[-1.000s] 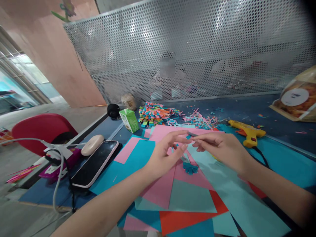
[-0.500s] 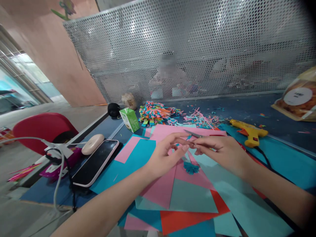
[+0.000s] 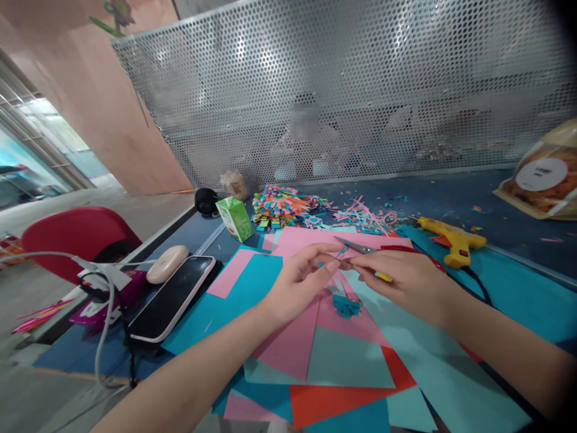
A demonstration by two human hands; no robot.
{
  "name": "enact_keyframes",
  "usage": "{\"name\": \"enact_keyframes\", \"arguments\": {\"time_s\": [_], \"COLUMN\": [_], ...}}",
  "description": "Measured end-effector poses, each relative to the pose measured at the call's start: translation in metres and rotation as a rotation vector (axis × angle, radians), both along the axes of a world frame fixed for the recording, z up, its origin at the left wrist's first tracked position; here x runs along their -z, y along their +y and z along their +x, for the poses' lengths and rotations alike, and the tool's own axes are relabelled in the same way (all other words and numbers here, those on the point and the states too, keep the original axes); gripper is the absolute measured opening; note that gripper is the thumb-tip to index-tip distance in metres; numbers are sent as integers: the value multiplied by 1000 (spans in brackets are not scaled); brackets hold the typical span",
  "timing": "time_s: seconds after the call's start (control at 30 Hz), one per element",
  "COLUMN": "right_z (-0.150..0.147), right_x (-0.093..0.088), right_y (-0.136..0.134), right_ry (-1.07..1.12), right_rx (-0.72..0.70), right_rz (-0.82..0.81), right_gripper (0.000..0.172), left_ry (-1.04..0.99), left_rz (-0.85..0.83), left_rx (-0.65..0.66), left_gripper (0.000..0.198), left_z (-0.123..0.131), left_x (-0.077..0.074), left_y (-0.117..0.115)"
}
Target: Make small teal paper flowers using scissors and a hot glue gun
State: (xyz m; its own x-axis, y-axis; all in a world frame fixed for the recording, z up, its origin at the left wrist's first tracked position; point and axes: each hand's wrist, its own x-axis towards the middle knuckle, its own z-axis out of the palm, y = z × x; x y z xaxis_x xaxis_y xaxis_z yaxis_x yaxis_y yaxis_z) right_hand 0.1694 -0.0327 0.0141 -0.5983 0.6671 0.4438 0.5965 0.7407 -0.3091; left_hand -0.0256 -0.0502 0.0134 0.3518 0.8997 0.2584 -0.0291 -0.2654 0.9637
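Observation:
My left hand (image 3: 303,281) and my right hand (image 3: 399,273) meet at the fingertips over the stacked coloured paper. Both are closed in a pinch; a thin blue strip shows at the left fingers, but what lies between the tips is too small to make out. Scissors (image 3: 356,245) with red handles lie just beyond the right hand, partly hidden by it. Below the fingertips, a fringed blue paper piece (image 3: 347,306) rests on pink paper (image 3: 297,337).
Beyond the paper are a colourful fringed pile (image 3: 279,206), paper scraps (image 3: 367,215) and a green carton (image 3: 235,219). A yellow glue gun (image 3: 455,240) lies right, a phone (image 3: 174,299) left. A perforated metal panel (image 3: 351,78) stands behind, with a blurred person beyond.
The view has shifted slightly. My fingertips remain together, and the right hand's fingers have moved a little, showing more of the scissors and a bit of yellow beneath.

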Motion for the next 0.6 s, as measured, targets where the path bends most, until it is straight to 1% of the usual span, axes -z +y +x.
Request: {"name": "enact_keyframes", "arguments": {"time_s": [0.13, 0.27, 0.33, 0.47, 0.53, 0.6], "right_z": [1, 5, 7, 6, 4, 0], "right_x": [0, 4, 6, 3, -1, -5], "right_y": [0, 2, 3, 1, -1, -2], "right_ry": [-6, -77, -106, -94, -47, 22], "right_rx": [-15, -125, -150, -151, -136, -47], "right_rz": [9, 39, 53, 93, 46, -58], "right_gripper": [31, 37, 39, 34, 31, 27], "left_ry": [-46, -77, -104, -124, -114, -105], "left_rz": [-27, -72, -88, -118, -133, -139], "left_rx": [10, 7, 26, 75, 97, 129], "left_gripper": [29, 31, 31, 32, 33, 35], "left_z": [0, -2, -2, -3, -4, -3], "left_x": [0, 3, 5, 7, 6, 6], "left_y": [1, 4, 4, 5, 5, 5]}}
